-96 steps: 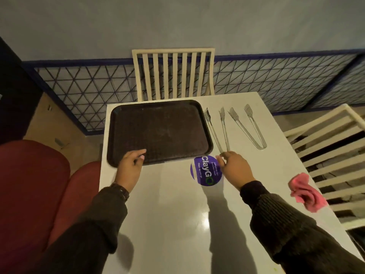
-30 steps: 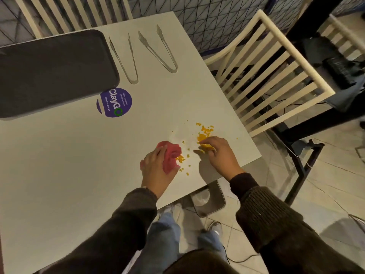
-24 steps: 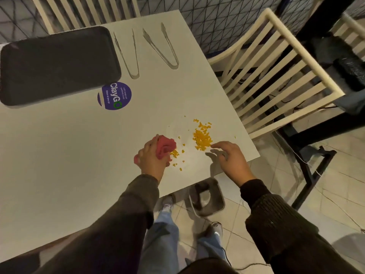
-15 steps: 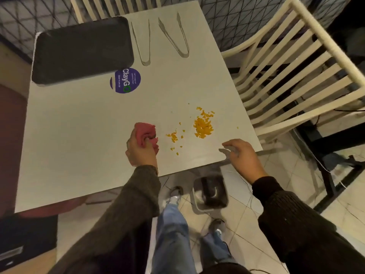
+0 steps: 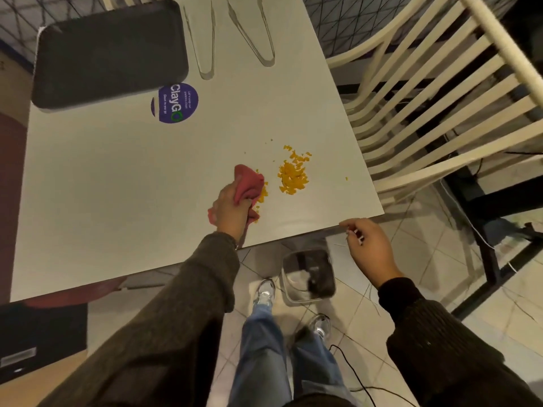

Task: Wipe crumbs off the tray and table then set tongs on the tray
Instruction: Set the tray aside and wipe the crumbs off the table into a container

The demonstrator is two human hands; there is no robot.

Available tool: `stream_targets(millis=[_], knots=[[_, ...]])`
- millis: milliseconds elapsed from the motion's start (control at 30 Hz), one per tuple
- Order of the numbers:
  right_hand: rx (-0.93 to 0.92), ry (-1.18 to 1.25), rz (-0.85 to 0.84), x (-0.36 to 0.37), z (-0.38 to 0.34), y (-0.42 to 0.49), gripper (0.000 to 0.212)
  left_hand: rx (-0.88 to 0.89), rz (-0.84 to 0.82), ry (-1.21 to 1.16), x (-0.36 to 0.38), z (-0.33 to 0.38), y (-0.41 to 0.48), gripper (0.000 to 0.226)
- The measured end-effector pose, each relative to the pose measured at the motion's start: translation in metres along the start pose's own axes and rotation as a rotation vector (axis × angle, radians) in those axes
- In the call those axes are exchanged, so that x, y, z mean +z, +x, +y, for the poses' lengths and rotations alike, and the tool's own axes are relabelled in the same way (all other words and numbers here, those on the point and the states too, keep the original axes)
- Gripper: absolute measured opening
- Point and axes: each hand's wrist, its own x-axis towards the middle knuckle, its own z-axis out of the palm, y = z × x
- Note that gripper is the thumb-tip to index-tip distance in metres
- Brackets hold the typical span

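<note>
My left hand (image 5: 232, 210) grips a bunched pink cloth (image 5: 248, 183) pressed on the white table (image 5: 117, 177), its right side touching a few orange crumbs. A larger pile of orange crumbs (image 5: 293, 174) lies just right of the cloth, near the table's right edge. My right hand (image 5: 368, 245) hovers empty with fingers loosely curled, just off the table's near corner. The dark tray (image 5: 108, 51) sits at the far left. Two metal tongs, one (image 5: 204, 39) beside the tray and one (image 5: 254, 33) further right, lie at the far edge.
A small bin (image 5: 308, 276) stands on the tiled floor below the table's near edge, by my feet. A cream slatted chair (image 5: 440, 92) stands close on the right. A purple round sticker (image 5: 174, 102) is on the table by the tray.
My left hand has pushed the cloth right, up against the small scatter of crumbs. My right hand has pulled back off the table to just beyond its near corner.
</note>
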Motion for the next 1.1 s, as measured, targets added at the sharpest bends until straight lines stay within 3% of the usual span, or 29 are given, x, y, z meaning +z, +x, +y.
stream_targets(millis=[167,333,467,733,833,1100], knots=[[-0.009,0.017,-0.032,-0.002,-0.007,0.0,0.024,-0.023,-0.063,-0.099,0.028,-0.008,-0.011,0.043],[-0.014,0.058,-0.027,-0.003,-0.019,-0.002,0.023,-0.043,0.011,-0.261,0.021,0.024,-0.026,0.036],[0.027,0.039,-0.05,0.005,-0.018,-0.007,0.023,0.035,0.09,-0.253,-0.01,0.047,-0.002,0.04],[0.079,0.03,-0.023,0.015,-0.019,-0.01,0.023,0.048,0.159,-0.023,-0.034,0.046,0.084,0.046],[0.11,0.042,0.025,0.014,-0.019,-0.008,0.024,0.073,0.09,0.199,-0.023,0.039,0.102,0.048],[0.16,0.114,0.116,0.01,-0.02,-0.001,0.023,0.207,-0.131,0.274,0.036,0.058,0.078,0.054]])
